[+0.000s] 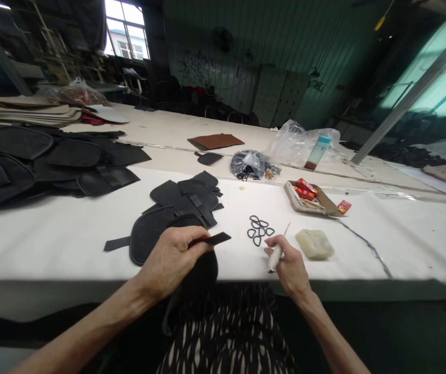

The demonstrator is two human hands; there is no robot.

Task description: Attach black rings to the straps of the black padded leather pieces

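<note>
**Flat black strap [220,238] in my left hand [176,253], thin-tipped tool with a white handle [275,258] in my right hand [292,266]**

My left thumb and fingers pinch the strap, its free end poking out to the right. Below them, a rounded black leather-like piece [204,271] reaches the near edge of the white-covered table [238,267]. My right fingers curl around the handle, the metal tip pointing away from me. Small black D-shaped rings [261,227] lie just beyond, and a pale yellowish block [315,244] sits just to the right. Overlapping black pieces [187,200] lie beyond my left hand.
</note>
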